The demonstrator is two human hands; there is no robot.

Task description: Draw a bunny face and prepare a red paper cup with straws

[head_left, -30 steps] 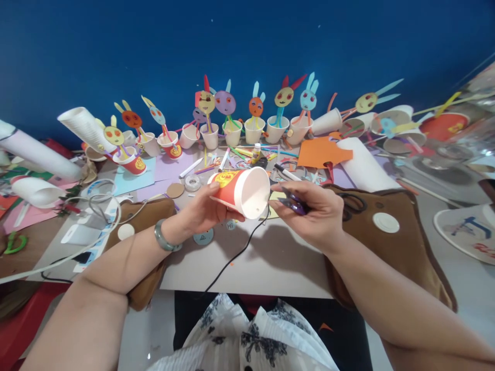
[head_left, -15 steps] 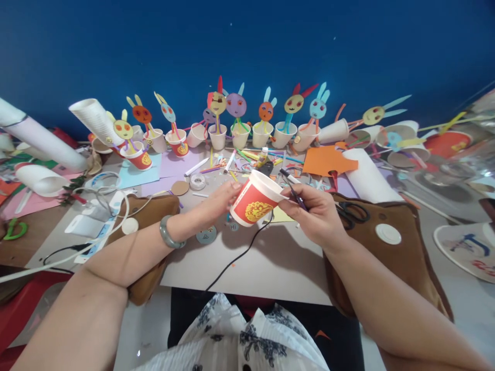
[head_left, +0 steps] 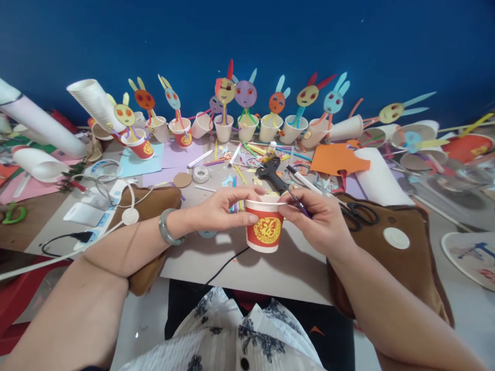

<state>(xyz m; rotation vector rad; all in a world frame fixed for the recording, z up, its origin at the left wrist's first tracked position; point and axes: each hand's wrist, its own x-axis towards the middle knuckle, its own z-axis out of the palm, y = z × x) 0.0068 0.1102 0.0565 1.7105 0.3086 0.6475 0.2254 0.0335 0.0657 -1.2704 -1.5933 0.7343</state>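
A red and white paper cup (head_left: pixel 264 234) with a yellow emblem is held upright above the near part of the table. My left hand (head_left: pixel 228 208), a bracelet on its wrist, grips the cup's left side, thumb outside and fingers over the rim. On the right, my right hand (head_left: pixel 315 219) pinches the rim and also holds a slim dark pen-like thing (head_left: pixel 299 204), whose exact kind I cannot make out. Behind the cup lies a black glue gun (head_left: pixel 275 176); its cord runs toward the near edge. Black-handled scissors (head_left: pixel 361 215) lie right of my right hand.
Several paper cups with paper rabbit heads (head_left: pixel 247 126) line the blue wall. Markers and paper scraps cover the middle, with a tape roll (head_left: pixel 200 174) nearby. Brown cushions (head_left: pixel 386 273) lie at both sides. A power strip (head_left: pixel 98 221) with cables sits left. A white roll (head_left: pixel 381 178) lies right.
The cup has gone from tilted to upright and sits a little lower and to the right. My left hand has shifted to the rim with its thumb on the front. The view has shifted slightly.
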